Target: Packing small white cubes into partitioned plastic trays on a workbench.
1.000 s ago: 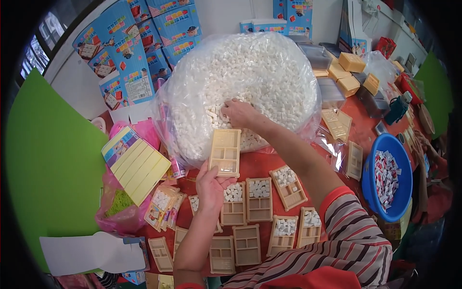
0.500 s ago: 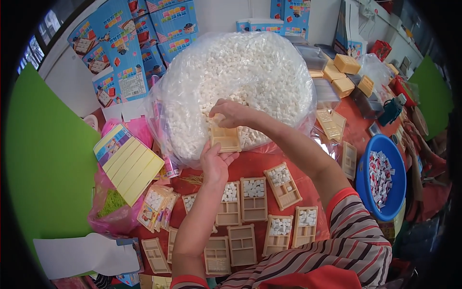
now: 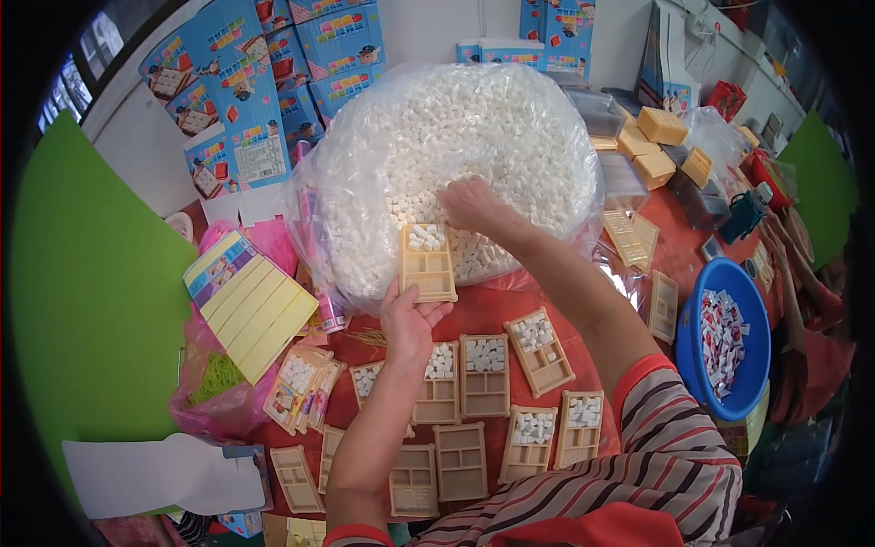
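My left hand (image 3: 410,321) grips the near end of a beige compartment tray (image 3: 428,281), thumb on its rim. The tray tilts over the near edge of a large clear plastic bag (image 3: 310,239) full of small white cubes (image 3: 519,118). White pieces sit in the tray's far compartment, while the nearer compartments show bare bottoms. Just right of the tray's far end, my right hand (image 3: 476,206) is down at the pile with its fingers curled in. Its fingertips are turned from view, so what they hold is hidden.
Several beige trays (image 3: 484,374), some part-filled with white cubes, lie on the red table (image 3: 583,324). A blue basin (image 3: 768,337) of small packets stands right. Left are yellow-striped cards (image 3: 260,314) and a pink bag (image 3: 214,415) with green strands. Blue printed boxes (image 3: 241,109) stand behind.
White cubes now show in the tray's far compartment, which looked bare before. My right hand has moved right, off the tray, and closed at the pile. My left hand keeps its hold.
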`<state>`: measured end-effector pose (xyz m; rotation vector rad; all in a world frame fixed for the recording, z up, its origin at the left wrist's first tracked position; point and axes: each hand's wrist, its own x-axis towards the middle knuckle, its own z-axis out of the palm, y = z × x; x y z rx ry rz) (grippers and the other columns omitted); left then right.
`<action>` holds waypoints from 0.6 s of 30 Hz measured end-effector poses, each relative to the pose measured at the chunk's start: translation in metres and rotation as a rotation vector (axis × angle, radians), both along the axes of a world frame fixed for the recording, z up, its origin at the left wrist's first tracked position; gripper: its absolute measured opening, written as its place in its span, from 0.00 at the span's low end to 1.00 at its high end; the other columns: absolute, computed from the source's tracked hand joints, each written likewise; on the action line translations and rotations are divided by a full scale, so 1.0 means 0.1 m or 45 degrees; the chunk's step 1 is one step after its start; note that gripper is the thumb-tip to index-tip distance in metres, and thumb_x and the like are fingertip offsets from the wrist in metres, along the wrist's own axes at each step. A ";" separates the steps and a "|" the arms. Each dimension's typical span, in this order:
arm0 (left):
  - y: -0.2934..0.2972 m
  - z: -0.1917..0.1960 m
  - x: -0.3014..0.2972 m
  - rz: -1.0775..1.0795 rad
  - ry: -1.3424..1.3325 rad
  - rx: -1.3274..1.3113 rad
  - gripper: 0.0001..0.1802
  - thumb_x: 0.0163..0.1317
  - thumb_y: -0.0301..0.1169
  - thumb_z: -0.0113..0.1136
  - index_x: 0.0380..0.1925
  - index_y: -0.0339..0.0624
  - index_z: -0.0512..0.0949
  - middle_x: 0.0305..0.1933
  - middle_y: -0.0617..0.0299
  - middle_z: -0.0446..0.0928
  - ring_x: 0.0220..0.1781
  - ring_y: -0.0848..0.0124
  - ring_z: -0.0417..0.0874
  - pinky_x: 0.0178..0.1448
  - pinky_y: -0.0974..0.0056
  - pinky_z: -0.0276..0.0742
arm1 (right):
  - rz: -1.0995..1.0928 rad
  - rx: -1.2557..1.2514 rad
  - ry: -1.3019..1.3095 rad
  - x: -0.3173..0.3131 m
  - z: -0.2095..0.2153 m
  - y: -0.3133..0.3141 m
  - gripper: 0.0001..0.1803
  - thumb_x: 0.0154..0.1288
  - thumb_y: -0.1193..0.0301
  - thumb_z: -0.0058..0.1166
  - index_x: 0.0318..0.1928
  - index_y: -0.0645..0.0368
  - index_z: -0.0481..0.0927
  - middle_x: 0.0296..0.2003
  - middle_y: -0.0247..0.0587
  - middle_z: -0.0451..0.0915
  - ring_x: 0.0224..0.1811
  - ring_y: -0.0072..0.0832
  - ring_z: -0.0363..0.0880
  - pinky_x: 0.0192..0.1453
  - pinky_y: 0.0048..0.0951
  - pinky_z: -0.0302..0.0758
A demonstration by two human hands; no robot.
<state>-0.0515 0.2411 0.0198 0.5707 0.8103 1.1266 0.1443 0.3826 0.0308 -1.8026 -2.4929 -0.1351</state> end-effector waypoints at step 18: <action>-0.07 -0.08 0.06 -0.074 -0.104 -0.016 0.23 0.68 0.28 0.41 0.63 0.41 0.63 0.57 0.47 0.75 0.52 0.53 0.82 0.49 0.51 0.82 | 0.109 -0.041 1.089 -0.03 0.06 -0.28 0.13 0.65 0.66 0.54 0.45 0.59 0.84 0.40 0.48 0.82 0.43 0.40 0.82 0.48 0.35 0.76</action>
